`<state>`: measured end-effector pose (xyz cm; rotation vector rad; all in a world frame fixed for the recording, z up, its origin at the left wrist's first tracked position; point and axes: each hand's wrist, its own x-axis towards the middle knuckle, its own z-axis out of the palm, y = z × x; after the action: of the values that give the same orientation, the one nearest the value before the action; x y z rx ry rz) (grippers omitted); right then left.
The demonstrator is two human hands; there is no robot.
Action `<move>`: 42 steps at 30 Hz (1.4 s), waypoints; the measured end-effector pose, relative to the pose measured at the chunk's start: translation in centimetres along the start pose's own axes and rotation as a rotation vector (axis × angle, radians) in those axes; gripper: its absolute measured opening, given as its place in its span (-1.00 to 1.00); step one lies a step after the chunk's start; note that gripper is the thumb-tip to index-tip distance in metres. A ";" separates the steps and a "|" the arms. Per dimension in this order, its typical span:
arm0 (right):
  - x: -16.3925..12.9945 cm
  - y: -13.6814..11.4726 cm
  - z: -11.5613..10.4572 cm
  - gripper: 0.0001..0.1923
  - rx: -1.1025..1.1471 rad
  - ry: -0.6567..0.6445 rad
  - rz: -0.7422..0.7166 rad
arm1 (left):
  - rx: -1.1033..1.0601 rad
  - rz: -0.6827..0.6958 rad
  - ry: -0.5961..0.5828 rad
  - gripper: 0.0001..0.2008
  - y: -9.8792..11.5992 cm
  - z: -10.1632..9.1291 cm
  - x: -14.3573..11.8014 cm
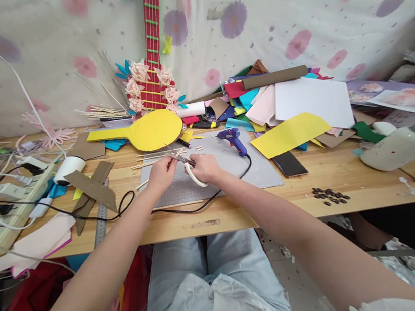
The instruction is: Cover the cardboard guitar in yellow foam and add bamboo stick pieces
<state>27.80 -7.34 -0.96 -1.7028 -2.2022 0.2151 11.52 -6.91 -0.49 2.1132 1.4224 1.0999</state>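
My right hand [204, 167] is closed around the pale handles of a pair of scissors [196, 175]. The parted blades point up and to the left, close to my left fingertips. My left hand [162, 174] is pinched beside the blades on a thin wooden stick [142, 184]; its pale end shows left of the hand, while its middle is hidden by my fingers. Beyond my hands, a yellow guitar-shaped cutout [156, 130] and several loose sticks lie close by. A few short pale pieces [199, 148] rest on the grey cutting mat [263, 173].
A blue glue gun [233, 139] sits on the mat, its black cord running under my arms. Right are a phone [289, 164], black oval pieces [329, 195] and a white bottle [401, 148]. A red decorated guitar [155, 83] stands behind. Left are a ruler [101, 225] and power strip [19, 206].
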 end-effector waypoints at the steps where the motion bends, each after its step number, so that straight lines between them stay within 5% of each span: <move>1: 0.0 0.1 0.0 -0.72 0.002 -0.008 -0.003 | 0.006 -0.001 -0.001 -0.78 -0.1 0.1 0.0; 10: -0.3 1.1 -0.1 -0.76 0.066 0.018 -0.142 | -0.357 -0.153 -0.315 -0.80 -0.2 -0.8 0.8; 15: -0.5 0.7 -0.1 -0.76 0.048 -0.003 -0.096 | -0.548 -0.301 -0.456 -0.77 0.4 -1.5 0.7; 22: -0.2 1.0 -0.2 -0.77 0.062 0.031 -0.109 | -0.602 -0.295 -0.423 -0.75 0.6 -1.6 0.7; 32: 1.3 1.6 0.9 -0.77 0.179 0.131 -0.323 | -0.551 -0.295 -0.572 -0.71 0.1 -2.5 1.5; 42: 1.7 0.3 -0.4 -0.71 -0.062 -0.017 -0.102 | -0.551 -0.349 -0.494 -0.71 -1.0 -2.6 2.4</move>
<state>27.84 -5.71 -0.37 -1.6195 -2.3234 0.1374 9.37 -4.66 1.43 1.5257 1.0420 0.6653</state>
